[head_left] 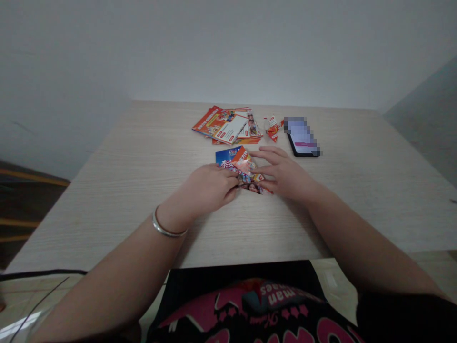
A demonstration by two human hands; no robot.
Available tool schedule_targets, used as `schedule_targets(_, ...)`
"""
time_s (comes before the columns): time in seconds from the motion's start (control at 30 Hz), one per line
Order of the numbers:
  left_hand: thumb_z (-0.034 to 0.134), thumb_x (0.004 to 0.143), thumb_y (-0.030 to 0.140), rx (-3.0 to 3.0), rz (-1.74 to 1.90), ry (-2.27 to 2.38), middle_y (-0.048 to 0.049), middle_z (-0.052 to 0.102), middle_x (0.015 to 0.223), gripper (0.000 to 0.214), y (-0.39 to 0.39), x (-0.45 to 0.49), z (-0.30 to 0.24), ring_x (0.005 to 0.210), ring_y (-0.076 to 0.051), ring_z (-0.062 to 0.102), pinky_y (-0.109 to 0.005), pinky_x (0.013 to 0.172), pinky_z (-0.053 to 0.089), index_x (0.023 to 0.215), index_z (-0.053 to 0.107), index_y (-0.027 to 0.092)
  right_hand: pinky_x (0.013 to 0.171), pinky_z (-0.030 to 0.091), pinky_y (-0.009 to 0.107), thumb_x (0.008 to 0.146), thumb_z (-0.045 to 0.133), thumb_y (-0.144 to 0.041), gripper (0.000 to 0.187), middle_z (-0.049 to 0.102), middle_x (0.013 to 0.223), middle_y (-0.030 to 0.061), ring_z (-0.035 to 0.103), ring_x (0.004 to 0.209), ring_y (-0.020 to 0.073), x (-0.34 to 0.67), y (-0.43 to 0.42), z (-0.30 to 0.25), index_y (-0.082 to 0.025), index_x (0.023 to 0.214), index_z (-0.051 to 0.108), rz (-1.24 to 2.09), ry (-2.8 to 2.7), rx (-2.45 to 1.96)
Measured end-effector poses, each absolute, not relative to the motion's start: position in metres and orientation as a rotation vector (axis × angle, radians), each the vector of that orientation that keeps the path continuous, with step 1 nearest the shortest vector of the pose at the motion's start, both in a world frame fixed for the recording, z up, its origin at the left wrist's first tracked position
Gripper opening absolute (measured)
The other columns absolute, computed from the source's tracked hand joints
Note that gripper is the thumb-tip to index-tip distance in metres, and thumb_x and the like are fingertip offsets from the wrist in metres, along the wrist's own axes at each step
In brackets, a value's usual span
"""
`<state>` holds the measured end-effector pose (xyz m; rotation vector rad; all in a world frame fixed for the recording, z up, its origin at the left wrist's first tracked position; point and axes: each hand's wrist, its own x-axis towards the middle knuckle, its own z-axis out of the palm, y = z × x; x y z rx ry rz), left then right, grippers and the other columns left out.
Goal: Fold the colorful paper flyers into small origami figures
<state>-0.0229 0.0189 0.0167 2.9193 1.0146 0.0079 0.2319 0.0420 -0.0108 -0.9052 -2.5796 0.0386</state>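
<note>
A colourful printed flyer [240, 160], partly folded, lies on the table between my two hands. Its upper left is blue with white characters, and a folded orange corner crosses its middle. My left hand [211, 186] is closed over the flyer's lower left, with fingers together and the thumb by the near edge. On the right side, my right hand [285, 172] rests with fingers spread and the tips touching the paper. Part of the flyer is hidden under my left fingers.
Behind the flyer lies a loose pile of orange and white flyers [228, 126]. To its right sits a crumpled or folded piece of printed paper [273, 127], beside a dark phone [303, 137] with its screen lit. A pale wall stands behind the wood-grain table [135, 157].
</note>
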Motion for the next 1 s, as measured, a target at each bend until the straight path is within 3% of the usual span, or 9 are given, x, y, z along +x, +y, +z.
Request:
schedule_targets(0.07,0.046,0.102,0.034,2.916,0.021,1.006,-0.0131,0.075,0.117,0.037,0.019,-0.024,0.016,0.108,-0.030,0.070,-0.047,0.099,0.053,0.112,0.076,0.016,0.119,0.041,0.055,0.085,0.077,-0.023,0.036,0.058,0.151,0.0120,0.051,0.140,0.0326,0.231,0.039,-0.008,-0.023,0.121,0.077,-0.008,-2.577,-0.927)
schedule_targets(0.17,0.061,0.095,0.042,2.891,0.101,0.963,-0.0146,0.068,0.133,0.043,0.021,-0.028,0.013,0.118,-0.032,0.065,-0.049,0.103,0.051,0.128,0.071,0.018,0.116,0.044,0.055,0.089,0.075,-0.032,0.037,0.062,0.146,0.0122,0.057,0.134,0.0309,0.231,0.037,-0.008,-0.023,0.124,0.075,0.032,-2.630,-0.933)
schedule_targets(0.33,0.069,0.088,0.042,2.851,0.083,0.922,-0.0147,0.060,0.145,0.054,0.025,-0.033,0.009,0.128,-0.033,0.059,-0.051,0.109,0.046,0.138,0.065,0.021,0.121,0.038,0.055,0.079,0.082,-0.052,0.067,0.061,0.149,0.0120,0.047,0.145,0.0337,0.233,0.041,-0.013,-0.021,0.137,0.067,0.126,-2.794,-0.855)
schedule_targets(0.5,0.065,0.088,0.036,2.869,0.052,0.967,-0.0148,0.060,0.146,0.055,0.024,-0.035,0.010,0.125,-0.033,0.060,-0.050,0.108,0.046,0.141,0.063,0.021,0.117,0.043,0.052,0.094,0.068,-0.031,0.031,0.070,0.138,0.0069,0.053,0.140,0.0297,0.238,0.045,-0.012,-0.024,0.123,0.075,0.028,-2.772,-0.916)
schedule_targets(0.67,0.057,0.092,0.041,2.916,0.030,1.135,-0.0137,0.061,0.144,0.048,0.016,-0.030,0.013,0.119,-0.036,0.061,-0.051,0.097,0.049,0.136,0.066,0.024,0.109,0.049,0.050,0.089,0.070,-0.018,0.034,0.074,0.130,0.0087,0.064,0.123,0.0276,0.232,0.040,-0.005,-0.022,0.123,0.075,0.043,-2.705,-0.847)
schedule_targets(0.77,0.054,0.093,0.042,2.932,0.015,1.178,-0.0144,0.064,0.139,0.048,0.010,-0.025,0.016,0.116,-0.037,0.061,-0.052,0.095,0.048,0.135,0.067,0.023,0.099,0.053,0.044,0.090,0.068,-0.017,0.027,0.079,0.116,0.0061,0.069,0.109,0.0245,0.224,0.036,-0.002,-0.023,0.115,0.078,0.131,-2.753,-0.825)
schedule_targets(0.9,0.060,0.090,0.046,2.933,0.051,1.133,-0.0140,0.066,0.133,0.047,0.010,-0.026,0.018,0.121,-0.037,0.059,-0.057,0.108,0.041,0.130,0.070,0.022,0.093,0.055,0.039,0.095,0.062,-0.018,0.019,0.080,0.107,0.0077,0.071,0.101,0.0233,0.218,0.033,0.000,-0.020,0.101,0.080,0.166,-2.805,-0.917)
schedule_targets(1.0,0.068,0.087,0.049,2.899,0.079,1.042,-0.0152,0.063,0.138,0.053,0.013,-0.032,0.014,0.127,-0.036,0.058,-0.059,0.118,0.032,0.132,0.068,0.022,0.092,0.054,0.040,0.093,0.068,-0.022,0.018,0.079,0.109,0.0105,0.071,0.102,0.0256,0.220,0.032,0.001,-0.019,0.107,0.079,0.157,-2.806,-0.956)
